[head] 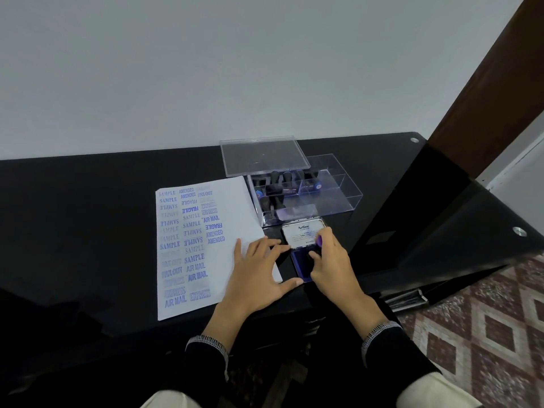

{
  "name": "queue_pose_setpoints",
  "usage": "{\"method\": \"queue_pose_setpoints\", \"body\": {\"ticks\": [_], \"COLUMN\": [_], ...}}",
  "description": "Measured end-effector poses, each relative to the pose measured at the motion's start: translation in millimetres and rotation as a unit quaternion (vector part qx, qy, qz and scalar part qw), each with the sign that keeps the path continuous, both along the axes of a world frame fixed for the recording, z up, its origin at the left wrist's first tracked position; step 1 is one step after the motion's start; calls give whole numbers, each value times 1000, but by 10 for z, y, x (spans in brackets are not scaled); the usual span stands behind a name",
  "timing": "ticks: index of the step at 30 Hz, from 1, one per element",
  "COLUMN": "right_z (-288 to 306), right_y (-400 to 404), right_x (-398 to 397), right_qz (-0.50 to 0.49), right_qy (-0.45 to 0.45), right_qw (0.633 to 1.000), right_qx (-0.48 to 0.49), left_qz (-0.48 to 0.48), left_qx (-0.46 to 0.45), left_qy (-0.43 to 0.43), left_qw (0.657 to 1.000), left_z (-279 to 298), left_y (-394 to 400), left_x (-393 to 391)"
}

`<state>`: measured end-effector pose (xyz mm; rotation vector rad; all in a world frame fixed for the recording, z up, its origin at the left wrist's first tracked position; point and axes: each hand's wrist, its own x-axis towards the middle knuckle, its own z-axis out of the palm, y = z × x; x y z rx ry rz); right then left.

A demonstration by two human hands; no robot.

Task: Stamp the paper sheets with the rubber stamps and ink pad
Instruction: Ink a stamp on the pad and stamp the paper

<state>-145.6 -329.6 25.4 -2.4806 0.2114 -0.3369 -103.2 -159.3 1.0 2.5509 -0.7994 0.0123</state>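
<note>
Black and glossy, the table [88, 201] runs along a plain pale wall, with a patterned red-and-cream floor showing off its right end. Everything sits around the open ink pad [301, 262], which lies near the table's front edge: its blue inked tray faces up and its white-labelled lid [303, 232] is hinged back on the far side.

Just left of the ink pad lies the paper sheet [206, 245], covered on its left half with blue impressions reading SAMPLE, AMENDED, FRAGILE, AIR MAIL, EXPRESS and the like, some crisp and some faint. Its right half is mostly bare.

Directly behind the ink pad stands a clear plastic box [323, 192] with compartments; black-handled stamps [279, 181] fill its left sections. The box's clear lid [262, 156] rests tilted on its far left corner.

The left hand [259, 272] lies flat with fingers spread, palm on the sheet's lower right corner, holding nothing; its thumb reaches the ink pad's near left edge and its forefinger tip the left edge.

The right hand [332, 266] is over the ink pad, fingers curled closed around a small stamp [319, 241] with a purple top, pressing down onto the blue tray. Both wrists show dark sleeves with white-trimmed cuffs.
</note>
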Motion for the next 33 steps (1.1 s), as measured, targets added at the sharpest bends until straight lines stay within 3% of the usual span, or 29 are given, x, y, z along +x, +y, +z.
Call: {"method": "queue_pose_setpoints", "body": {"ticks": [6,14,17,22,28,33], "right_z": [144,-50,22,198,15,-50], "right_y": [3,8,-54,-72,45,33], "right_x": [133,-48,20,166,-34,-62], "right_qz": [12,-22,11,38,-12,-27], "right_qy": [71,-9,24,105,-1,-10], "right_qw": [997,1000,999,994,1000,1000], "right_qx": [-40,12,45,6,-25,9], "left_qz": [-3,1,1,0,3,3], "left_qx": [-2,3,0,2,3,0], "left_qy": [2,-2,-1,6,-1,3], "left_qw": [1000,1000,1000,1000,1000,1000], "left_z": [7,4,4,4,2,2], "left_y": [-3,-4,-4,-1,0,-3], "left_x": [-9,-10,-1,-6,-9,-7]}}
